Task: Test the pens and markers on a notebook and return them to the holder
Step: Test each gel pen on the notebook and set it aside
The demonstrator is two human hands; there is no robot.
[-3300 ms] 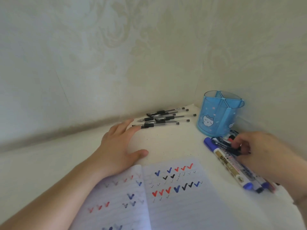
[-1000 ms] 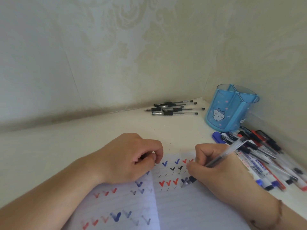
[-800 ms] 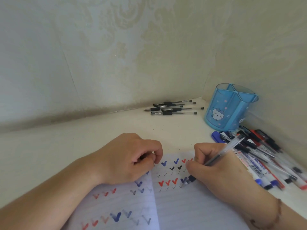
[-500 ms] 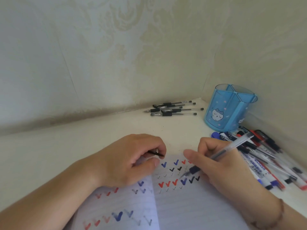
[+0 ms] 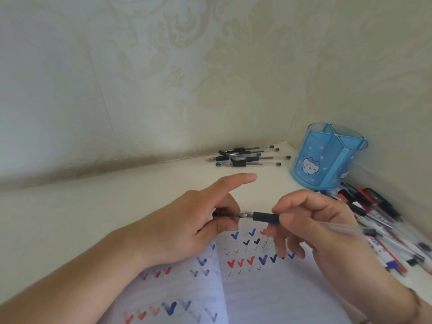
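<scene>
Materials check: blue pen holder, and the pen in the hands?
Pen holder: looks like translucent blue plastic, glossy; the inner dividers show through its wall. Pen: probably clear plastic barrel, since the ink tube shows inside, with a matte black grip sleeve, likely rubber, pinched by the right hand.

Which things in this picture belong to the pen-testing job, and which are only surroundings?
Job things:
- pen, held in the right hand
- cap, pinched by the left hand
- notebook with tick marks
- blue holder
- black pens by the wall
- pile of pens and markers

Only surroundings:
- patterned wall
- white desk
</scene>
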